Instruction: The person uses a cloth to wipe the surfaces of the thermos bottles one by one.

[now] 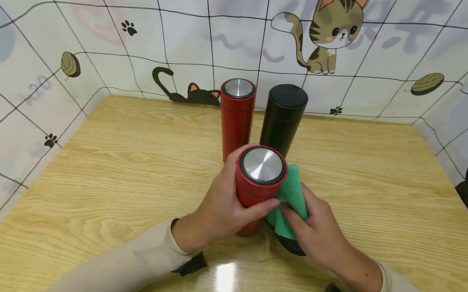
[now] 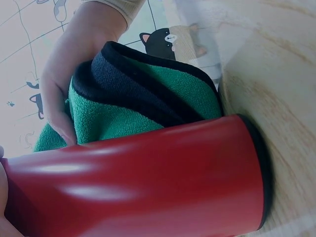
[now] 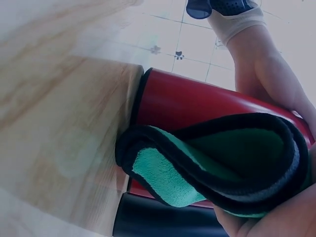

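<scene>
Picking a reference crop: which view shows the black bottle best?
Head: the black bottle stands upright, lid and upper body clear, lower part hidden behind the held red bottle and cloth. Right wrist catches only a cropped piece at the bottom edge; left wrist shows none.

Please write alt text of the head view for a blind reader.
A person's left hand grips a red flask while the right hand holds a green cloth at its side. Behind them, another red flask and a black flask stand on a wood-grain table.
</scene>
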The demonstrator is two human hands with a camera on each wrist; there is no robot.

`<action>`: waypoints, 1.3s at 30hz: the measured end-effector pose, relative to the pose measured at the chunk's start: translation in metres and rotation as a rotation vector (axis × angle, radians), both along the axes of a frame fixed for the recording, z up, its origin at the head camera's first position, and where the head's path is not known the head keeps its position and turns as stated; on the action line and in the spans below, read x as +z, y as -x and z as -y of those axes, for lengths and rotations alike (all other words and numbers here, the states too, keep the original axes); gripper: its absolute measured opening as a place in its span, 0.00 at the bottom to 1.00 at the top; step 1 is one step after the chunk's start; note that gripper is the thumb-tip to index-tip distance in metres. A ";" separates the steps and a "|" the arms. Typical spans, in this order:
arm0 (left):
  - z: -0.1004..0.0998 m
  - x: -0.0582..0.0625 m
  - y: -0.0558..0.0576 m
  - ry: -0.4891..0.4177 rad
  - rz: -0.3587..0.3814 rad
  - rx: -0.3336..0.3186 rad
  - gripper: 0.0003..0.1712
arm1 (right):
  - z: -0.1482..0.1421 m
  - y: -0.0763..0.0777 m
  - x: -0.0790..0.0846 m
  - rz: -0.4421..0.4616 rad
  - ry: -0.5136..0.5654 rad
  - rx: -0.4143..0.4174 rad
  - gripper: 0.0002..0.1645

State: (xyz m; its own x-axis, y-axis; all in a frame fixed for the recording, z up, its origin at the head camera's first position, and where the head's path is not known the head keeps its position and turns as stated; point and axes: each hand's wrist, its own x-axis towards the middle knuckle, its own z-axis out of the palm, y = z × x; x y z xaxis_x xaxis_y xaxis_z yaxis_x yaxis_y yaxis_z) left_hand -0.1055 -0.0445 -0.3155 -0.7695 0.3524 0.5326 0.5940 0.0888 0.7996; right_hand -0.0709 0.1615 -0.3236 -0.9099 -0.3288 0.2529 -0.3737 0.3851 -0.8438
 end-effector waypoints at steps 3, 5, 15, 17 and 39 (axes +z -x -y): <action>0.000 0.000 0.000 0.000 -0.002 0.003 0.50 | 0.000 0.000 0.000 -0.003 -0.006 -0.007 0.29; 0.000 -0.001 0.000 -0.002 -0.006 0.000 0.50 | 0.000 0.000 0.001 -0.002 -0.010 -0.016 0.29; -0.001 0.000 0.000 0.000 -0.003 0.001 0.50 | -0.001 0.000 0.001 -0.005 -0.024 -0.017 0.30; -0.001 0.000 0.000 0.002 -0.004 0.002 0.50 | -0.002 -0.001 0.002 0.006 -0.028 -0.021 0.29; 0.008 0.010 0.002 -0.536 -0.324 0.049 0.49 | -0.013 0.015 0.005 0.206 0.018 -0.111 0.30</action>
State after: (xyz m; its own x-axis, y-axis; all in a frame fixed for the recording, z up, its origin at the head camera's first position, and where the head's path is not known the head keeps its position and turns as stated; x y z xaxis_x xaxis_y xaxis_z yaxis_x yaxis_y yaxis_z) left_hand -0.1080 -0.0526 -0.3052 -0.5481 -0.0598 0.8342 0.8188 -0.2415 0.5207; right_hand -0.0860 0.1750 -0.3189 -0.9734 -0.2205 0.0629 -0.1487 0.3984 -0.9051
